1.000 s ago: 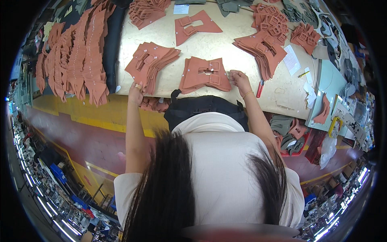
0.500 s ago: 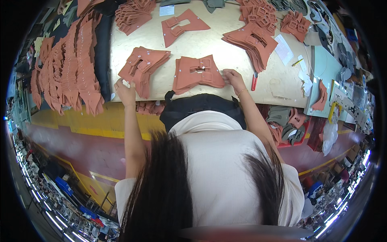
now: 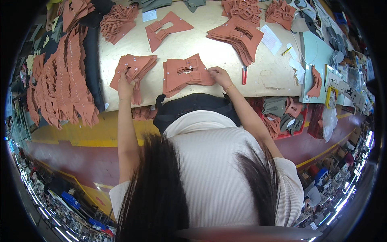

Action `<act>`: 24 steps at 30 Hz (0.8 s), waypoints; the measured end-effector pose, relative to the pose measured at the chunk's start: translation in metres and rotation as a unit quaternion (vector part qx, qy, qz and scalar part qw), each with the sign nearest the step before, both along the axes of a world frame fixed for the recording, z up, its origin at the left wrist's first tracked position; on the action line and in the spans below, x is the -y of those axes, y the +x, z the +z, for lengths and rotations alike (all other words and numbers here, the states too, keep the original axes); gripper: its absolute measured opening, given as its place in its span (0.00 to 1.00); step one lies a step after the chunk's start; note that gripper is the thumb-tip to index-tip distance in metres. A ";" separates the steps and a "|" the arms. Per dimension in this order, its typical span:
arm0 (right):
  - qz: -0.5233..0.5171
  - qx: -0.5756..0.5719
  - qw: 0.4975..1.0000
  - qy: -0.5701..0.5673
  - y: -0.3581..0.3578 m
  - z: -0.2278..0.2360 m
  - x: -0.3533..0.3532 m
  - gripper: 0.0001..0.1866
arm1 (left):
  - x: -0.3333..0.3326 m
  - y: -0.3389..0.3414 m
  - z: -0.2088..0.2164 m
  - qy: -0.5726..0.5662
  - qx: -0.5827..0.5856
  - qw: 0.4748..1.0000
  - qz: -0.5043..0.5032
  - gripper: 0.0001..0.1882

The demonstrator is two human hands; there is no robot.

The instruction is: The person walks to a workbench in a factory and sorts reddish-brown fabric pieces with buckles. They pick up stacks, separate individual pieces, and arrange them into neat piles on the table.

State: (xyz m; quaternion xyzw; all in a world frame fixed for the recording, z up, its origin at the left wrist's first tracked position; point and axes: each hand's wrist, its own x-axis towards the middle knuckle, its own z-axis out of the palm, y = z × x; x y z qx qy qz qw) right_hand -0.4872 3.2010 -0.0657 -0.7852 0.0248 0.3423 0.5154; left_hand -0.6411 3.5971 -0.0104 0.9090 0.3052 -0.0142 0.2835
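Two stacks of terracotta leather-like cut pieces, each with a slot and buckle-shaped loops, lie near the table's front edge. My left hand [image 3: 126, 83] is at the left stack [image 3: 139, 63], its fingers closed on the near side of the upper pieces; some fingertips are hidden. In front of me is the middle stack [image 3: 173, 76], its top piece lying flat with small white marks on it. At that stack's right edge my right hand [image 3: 220, 77], with a bracelet on the wrist, has curled fingers pinching the pieces' edge.
Further terracotta stacks [image 3: 238, 34] and a single piece [image 3: 168, 27] lie across the table [image 3: 189, 40]. A red-handled tool [image 3: 244, 75], a paper sheet [image 3: 271, 39] and a yellow pen [image 3: 287, 51] are at right. Hanging pieces [image 3: 68, 76] fill the left; a red crate [image 3: 300, 128] stands below.
My left hand has moved from the left stack's outer edge onto its pieces, and that stack's top has shifted. My right hand stays at the middle stack's edge. The view has turned slightly.
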 end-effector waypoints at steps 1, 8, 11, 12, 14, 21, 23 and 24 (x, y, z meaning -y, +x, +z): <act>0.016 0.029 0.999 0.006 -0.001 -0.001 -0.002 0.12 | 0.002 0.000 0.002 0.001 0.022 1.000 -0.007 0.35; 0.210 0.208 0.954 -0.042 -0.009 0.026 -0.024 0.19 | 0.047 -0.013 0.011 0.218 0.175 0.960 -0.027 0.28; 0.306 0.313 0.894 -0.093 -0.014 0.039 -0.039 0.25 | 0.072 -0.008 -0.008 0.048 0.098 0.992 -0.070 0.22; 0.331 0.338 0.873 -0.114 -0.016 0.042 -0.043 0.27 | 0.082 -0.007 -0.016 -0.032 0.090 0.993 -0.072 0.22; 0.339 0.354 0.863 -0.128 -0.018 0.042 -0.050 0.28 | 0.098 -0.002 -0.031 -0.186 0.057 0.980 -0.037 0.24; 0.388 0.250 0.879 -0.117 0.017 0.029 -0.052 0.23 | 0.111 0.013 -0.041 -0.485 -0.066 0.857 0.163 0.38; 0.402 0.253 0.877 -0.074 0.025 0.033 -0.049 0.21 | 0.110 0.015 -0.036 -0.499 -0.084 0.847 0.163 0.40; 0.405 0.240 0.880 -0.065 0.027 0.036 -0.048 0.20 | 0.110 0.016 -0.033 -0.505 -0.091 0.843 0.161 0.41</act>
